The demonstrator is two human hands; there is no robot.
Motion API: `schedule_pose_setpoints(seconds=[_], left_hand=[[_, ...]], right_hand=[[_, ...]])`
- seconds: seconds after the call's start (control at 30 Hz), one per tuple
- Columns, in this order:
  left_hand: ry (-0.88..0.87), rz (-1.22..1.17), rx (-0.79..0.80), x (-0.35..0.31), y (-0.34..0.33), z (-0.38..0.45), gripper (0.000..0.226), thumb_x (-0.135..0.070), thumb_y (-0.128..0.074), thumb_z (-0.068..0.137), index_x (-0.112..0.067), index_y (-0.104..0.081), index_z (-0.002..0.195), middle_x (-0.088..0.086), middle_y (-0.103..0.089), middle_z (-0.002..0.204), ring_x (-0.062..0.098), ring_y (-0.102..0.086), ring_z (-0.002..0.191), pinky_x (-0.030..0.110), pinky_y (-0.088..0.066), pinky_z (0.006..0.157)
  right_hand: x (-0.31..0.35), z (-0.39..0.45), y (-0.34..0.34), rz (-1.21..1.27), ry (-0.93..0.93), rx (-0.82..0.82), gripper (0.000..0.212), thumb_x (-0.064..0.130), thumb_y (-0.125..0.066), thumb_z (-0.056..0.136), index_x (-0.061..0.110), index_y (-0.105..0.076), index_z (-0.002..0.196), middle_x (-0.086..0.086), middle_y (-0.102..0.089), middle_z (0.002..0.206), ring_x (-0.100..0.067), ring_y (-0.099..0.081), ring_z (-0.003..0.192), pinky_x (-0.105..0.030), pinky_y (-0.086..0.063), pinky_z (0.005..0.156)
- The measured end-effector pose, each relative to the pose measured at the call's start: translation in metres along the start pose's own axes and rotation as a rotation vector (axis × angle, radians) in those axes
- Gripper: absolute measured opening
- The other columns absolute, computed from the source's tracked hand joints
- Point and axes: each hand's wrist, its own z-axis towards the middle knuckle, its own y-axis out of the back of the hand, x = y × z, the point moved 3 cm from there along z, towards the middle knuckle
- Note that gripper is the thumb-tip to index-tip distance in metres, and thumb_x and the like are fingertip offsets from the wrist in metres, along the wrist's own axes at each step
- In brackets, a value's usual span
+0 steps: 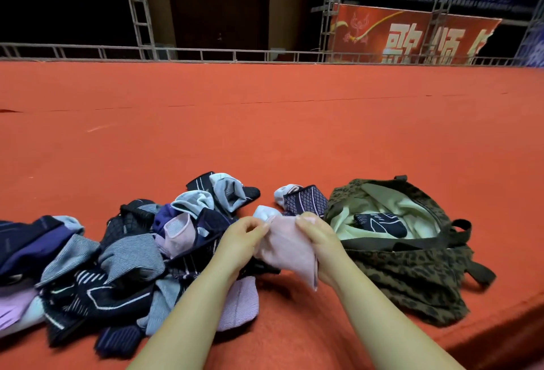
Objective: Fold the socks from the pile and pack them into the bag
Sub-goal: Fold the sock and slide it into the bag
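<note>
Wide stretch of orange-red felt counter (265,122) running far and to both sides, bare cloth all the way to the metal railing (206,54) at the far edge. The near-right edge of the counter drops away just beyond the bag, so room is tight there. Near left, the sock pile (112,266) sprawls in a soft heap: ribbed grey knits, dark navy pieces with pale line patterns, lilac and light blue ones, all crumpled and overlapping, spilling out past the left frame edge.

Between pile and bag, both hands are up on one pale pink sock (290,247). The left hand (243,240) pinches its top left corner, fingers curled in on the fabric; the right hand (316,240) grips the top right edge, thumb over the cloth. The sock hangs flat and smooth, a soft, fine knit, its long axis running from the far top edge down toward the near right, where the lower end points at the counter. A white bit of fabric pokes up just behind its top edge.

Right of the hands, the bag (412,278) lies slumped and open, leopard-print canvas with dark straps, pale green lining showing. One folded navy sock (379,223) with white lines sits inside. Just far of the hands, a navy diamond-patterned sock (306,200) lies alone beside the bag's mouth.
</note>
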Motion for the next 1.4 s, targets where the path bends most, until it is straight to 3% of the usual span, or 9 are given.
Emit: schedule_pose_setpoints(seconds=[0.1,0.23,0.37,0.5,0.63,0.9,1.1,1.23,1.4], left_hand=[[-0.004,0.022,-0.018,0.001,0.014,0.000,0.030,-0.032,-0.060,0.090,-0.020,-0.052,0.063,-0.006,-0.051,0.062,0.012,-0.044,0.062,0.027,-0.037,0.060],[0.047,-0.089,-0.130,0.000,0.038,0.003,0.027,-0.040,-0.049,0.087,-0.017,-0.059,0.076,0.006,-0.067,0.079,0.023,-0.060,0.077,0.045,-0.051,0.080],[0.125,-0.307,-0.074,0.000,0.056,0.007,0.049,-0.039,-0.048,0.081,0.003,-0.062,0.102,0.034,-0.063,0.104,0.029,-0.062,0.083,0.039,-0.052,0.071],[0.087,-0.318,-0.019,-0.010,0.048,-0.006,0.047,-0.024,-0.034,0.092,0.011,-0.065,0.088,0.030,-0.058,0.074,0.032,-0.052,0.067,0.029,-0.043,0.053],[0.010,-0.385,0.086,-0.022,0.028,-0.017,0.051,-0.020,-0.030,0.100,0.009,-0.065,0.078,0.026,-0.056,0.072,0.026,-0.050,0.061,0.027,-0.040,0.050],[0.155,-0.707,-0.099,-0.019,0.035,-0.014,0.011,-0.018,-0.044,0.099,-0.010,-0.047,0.092,0.022,-0.063,0.082,0.029,-0.062,0.073,0.041,-0.050,0.073],[0.030,-0.512,-0.315,-0.017,0.064,-0.008,0.008,-0.015,-0.050,0.097,-0.018,-0.055,0.091,0.009,-0.055,0.091,0.016,-0.052,0.076,0.032,-0.045,0.069],[-0.114,-0.189,-0.243,-0.036,0.057,-0.016,0.016,-0.010,-0.050,0.095,-0.024,-0.059,0.093,-0.001,-0.057,0.084,0.010,-0.051,0.073,0.025,-0.042,0.067],[-0.171,-0.253,-0.079,-0.048,0.043,-0.023,0.020,-0.009,-0.052,0.094,-0.025,-0.059,0.105,-0.009,-0.057,0.067,0.006,-0.051,0.063,0.023,-0.043,0.062]], right_hand=[[-0.007,0.011,0.000,-0.483,0.095,-0.050,0.011,0.025,-0.066,0.075,0.022,-0.061,0.066,0.008,-0.061,0.070,-0.011,-0.052,0.072,-0.029,-0.041,0.067],[-0.007,0.016,0.003,-0.637,0.170,-0.199,0.017,0.014,-0.062,0.087,0.019,-0.061,0.070,0.010,-0.060,0.072,-0.008,-0.052,0.072,-0.018,-0.039,0.065],[-0.009,0.019,0.016,-0.760,0.153,-0.282,0.016,0.017,-0.062,0.085,0.018,-0.060,0.069,0.009,-0.060,0.071,-0.011,-0.054,0.073,-0.013,-0.037,0.060],[-0.007,0.015,0.009,-0.980,0.177,-0.185,0.008,0.028,-0.061,0.084,0.021,-0.062,0.084,0.008,-0.065,0.085,-0.016,-0.059,0.087,-0.027,-0.045,0.074],[-0.002,0.001,-0.025,-1.348,0.366,-0.060,0.039,0.057,-0.046,0.087,0.021,-0.063,0.087,0.005,-0.066,0.090,-0.017,-0.058,0.091,-0.036,-0.044,0.083],[0.000,0.001,-0.017,-0.747,0.250,0.045,0.033,0.024,-0.061,0.090,0.010,-0.052,0.062,0.006,-0.046,0.061,-0.004,-0.040,0.058,-0.030,-0.035,0.060],[0.004,0.010,0.009,-0.685,0.273,-0.021,0.033,0.019,-0.065,0.086,0.018,-0.048,0.057,0.011,-0.040,0.054,-0.005,-0.037,0.055,-0.030,-0.032,0.056],[0.008,0.004,-0.007,-0.777,0.196,0.192,0.028,0.027,-0.064,0.086,0.020,-0.050,0.062,0.013,-0.046,0.058,-0.002,-0.040,0.056,-0.022,-0.034,0.056],[0.010,-0.003,-0.022,-0.748,0.215,0.262,0.027,0.043,-0.058,0.070,0.016,-0.058,0.067,0.012,-0.050,0.065,-0.005,-0.044,0.062,-0.030,-0.035,0.060]])
